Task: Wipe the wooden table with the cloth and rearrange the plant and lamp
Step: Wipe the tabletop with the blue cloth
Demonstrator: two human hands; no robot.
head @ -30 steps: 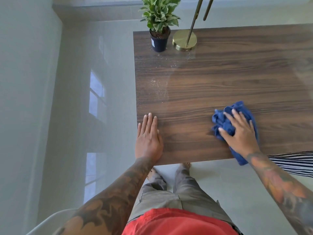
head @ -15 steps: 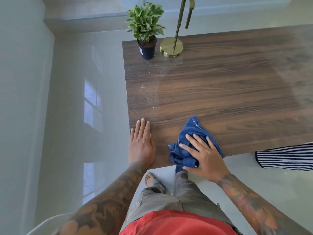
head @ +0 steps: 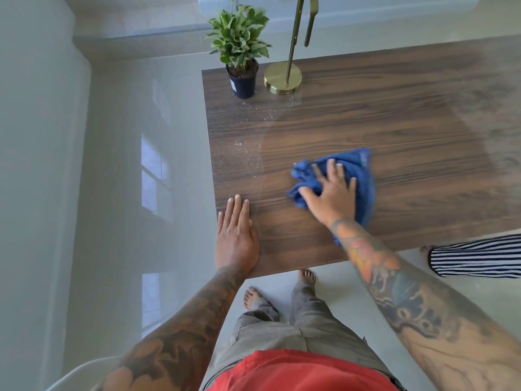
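Note:
A dark wooden table (head: pixel 394 131) fills the middle and right of the view. My right hand (head: pixel 331 193) presses flat, fingers spread, on a crumpled blue cloth (head: pixel 359 176) a little in from the table's near edge. My left hand (head: pixel 235 241) rests flat, fingers straight, on the near left corner. At the far left corner stands a green leafy plant (head: pixel 239 40) in a dark pot (head: pixel 243 80). Right beside it is a brass lamp (head: pixel 282 79) with a round base and a thin stem. Pale specks lie on the wood near the left edge (head: pixel 242 148).
Glossy pale floor (head: pixel 127 193) lies left of the table and under my bare feet (head: pixel 252 296). A black-and-white striped fabric (head: pixel 476 259) shows at the right past the near edge. A white curved edge (head: pixel 73 373) sits at the bottom left.
My right hand slid the cloth left along the near edge, then away from me and to the right, further onto the table. My left hand stayed on the corner.

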